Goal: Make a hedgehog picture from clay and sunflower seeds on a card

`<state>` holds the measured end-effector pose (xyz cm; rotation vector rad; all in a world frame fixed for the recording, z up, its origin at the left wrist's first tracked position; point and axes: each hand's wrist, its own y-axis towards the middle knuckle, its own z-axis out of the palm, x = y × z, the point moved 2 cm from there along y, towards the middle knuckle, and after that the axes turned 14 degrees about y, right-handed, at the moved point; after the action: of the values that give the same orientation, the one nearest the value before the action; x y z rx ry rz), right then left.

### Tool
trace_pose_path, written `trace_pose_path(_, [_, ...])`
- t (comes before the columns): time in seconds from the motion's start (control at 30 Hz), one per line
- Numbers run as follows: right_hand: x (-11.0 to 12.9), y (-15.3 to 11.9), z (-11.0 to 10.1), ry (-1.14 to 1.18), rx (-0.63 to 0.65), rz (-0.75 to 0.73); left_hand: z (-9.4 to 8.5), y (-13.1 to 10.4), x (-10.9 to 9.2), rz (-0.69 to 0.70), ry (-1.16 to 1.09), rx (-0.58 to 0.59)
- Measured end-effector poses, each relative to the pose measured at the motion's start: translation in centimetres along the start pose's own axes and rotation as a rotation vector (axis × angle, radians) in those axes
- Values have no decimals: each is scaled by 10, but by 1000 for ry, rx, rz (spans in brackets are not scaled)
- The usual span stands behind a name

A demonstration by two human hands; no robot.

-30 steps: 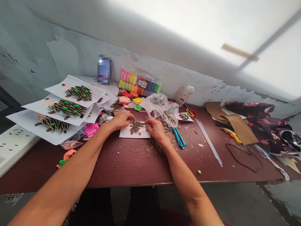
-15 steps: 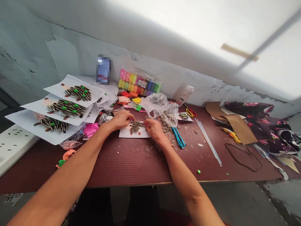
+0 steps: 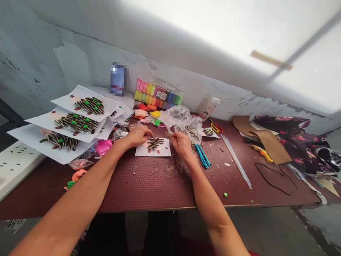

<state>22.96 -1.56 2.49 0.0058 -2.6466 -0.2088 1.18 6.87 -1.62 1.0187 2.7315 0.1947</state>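
A white card (image 3: 141,152) lies in front of me with striped sunflower seeds (image 3: 156,143) stuck on it as a hedgehog's spines. Small brown clay bits form its feet. My left hand (image 3: 139,136) rests over the card's upper left part, fingers curled together; whatever they hold is hidden. Just right of the card, my right hand (image 3: 182,144) is closed in a pinch, apart from the card. What is between its fingertips is too small to make out. Loose seeds and a clear plastic bag (image 3: 177,117) lie behind the right hand.
Finished hedgehog sheets (image 3: 93,122) are stacked at left. A blue utility knife (image 3: 203,156), clear glue sticks (image 3: 237,161) and scissors (image 3: 216,127) lie to the right. Coloured clay packs (image 3: 157,94) and a white bottle (image 3: 210,107) stand behind. A yellow glue gun (image 3: 262,153) lies far right.
My right hand has moved right, off the card's edge, toward the loose seeds. The card's right side now shows. My left hand has stayed in place.
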Motion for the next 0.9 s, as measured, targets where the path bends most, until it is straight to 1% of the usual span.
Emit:
trace_pose_path(0.13, [-15,1,-11,-140,3,135,-1,-1,-1,-6,-5,9])
trace_pose_path(0.2, [-24,1,-15,-190,-21,169,-2,-1,-1,-5,-9,16])
trace_pose_path(0.27, [-31,1,-17,-238,-35,188,-3,-1,-1,-2,-7,24])
trace_pose_path(0.33, [-36,1,-17,-273,-6,204,-3,-1,-1,-4,-1,34])
trace_pose_path(0.43, [-40,2,-14,-300,46,203,-4,-1,-2,-6,2,36])
trace_pose_path(0.53, [-42,4,-12,-301,48,191,-4,-1,-3,-6,-1,32])
trace_pose_path(0.63, [-42,6,-11,-276,31,187,-3,-1,-3,-13,-5,29])
trace_pose_path(0.73, [-42,7,-11,-201,-27,181,-3,-1,-2,-15,-2,23])
trace_pose_path(0.83, [-40,8,-10,-65,-91,115,-3,0,-2,-14,-1,19])
trace_pose_path(0.9, [-39,9,-8,79,-87,45,-3,0,-2,-11,-1,15])
